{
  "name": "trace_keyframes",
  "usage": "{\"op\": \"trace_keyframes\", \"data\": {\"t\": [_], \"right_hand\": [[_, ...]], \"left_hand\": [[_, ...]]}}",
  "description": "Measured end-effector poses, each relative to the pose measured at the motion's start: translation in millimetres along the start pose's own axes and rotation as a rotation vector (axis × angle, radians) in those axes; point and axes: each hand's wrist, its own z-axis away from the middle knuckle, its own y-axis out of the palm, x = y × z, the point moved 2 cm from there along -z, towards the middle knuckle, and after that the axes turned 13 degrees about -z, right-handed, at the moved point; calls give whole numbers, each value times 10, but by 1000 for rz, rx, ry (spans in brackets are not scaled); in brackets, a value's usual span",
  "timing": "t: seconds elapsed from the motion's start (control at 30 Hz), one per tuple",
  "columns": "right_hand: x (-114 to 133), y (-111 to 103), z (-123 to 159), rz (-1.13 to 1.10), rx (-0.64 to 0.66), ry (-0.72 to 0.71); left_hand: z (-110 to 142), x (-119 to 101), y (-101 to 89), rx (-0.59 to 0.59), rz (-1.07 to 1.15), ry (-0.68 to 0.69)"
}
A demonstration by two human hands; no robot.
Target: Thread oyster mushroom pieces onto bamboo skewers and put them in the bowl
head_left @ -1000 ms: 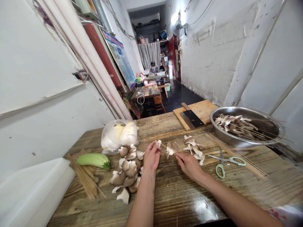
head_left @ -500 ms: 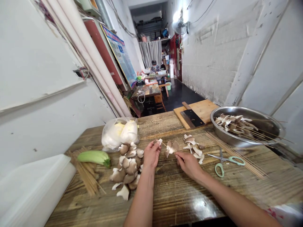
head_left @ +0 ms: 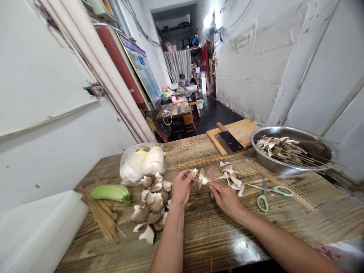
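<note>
Between the fingers of my left hand (head_left: 182, 186) is a small oyster mushroom piece (head_left: 194, 172), its pale stem pointing up and right. My right hand (head_left: 225, 197) is closed on a thin wooden skewer, most of it hidden by the hand and the mushrooms. Brown-capped mushroom pieces (head_left: 205, 177) are threaded on that skewer, just left of my right fingertips. The skewer's far end lies close to the piece in my left hand; whether it has pierced it I cannot tell. Left of my left wrist lies a pile of oyster mushrooms (head_left: 156, 203), partly behind the forearm.
Beyond my right hand lie loose mushroom pieces (head_left: 231, 176), green-handled scissors (head_left: 270, 191) and bare skewers (head_left: 284, 185). A steel basin (head_left: 327, 153) holds skewered mushrooms. A cleaver (head_left: 231, 141) rests on a cutting board (head_left: 246, 132). Leftward are a bagged cabbage (head_left: 142, 163), a green gourd (head_left: 110, 192) and more skewers (head_left: 102, 218).
My left hand has shifted slightly toward the skewered mushrooms, and the piece in it now sits closer to them. The whole view has drifted a little; my right hand keeps its hold.
</note>
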Motion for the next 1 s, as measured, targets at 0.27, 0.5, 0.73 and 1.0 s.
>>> {"op": "trace_keyframes", "data": {"t": [0.27, 0.5, 0.73, 1.0], "right_hand": [[-69, -79, -78, -118, -172, 21], [-307, -341, -266, -244, -443, 185], [-300, -429, -301, -390, -488, 252], [-233, -816, -323, -252, -613, 203]], "left_hand": [[0, 20, 32, 49, 149, 4], [-129, 268, -156, -179, 46, -167], [-45, 474, 65, -53, -206, -70], [10, 458, 454, 111, -654, 224]]}}
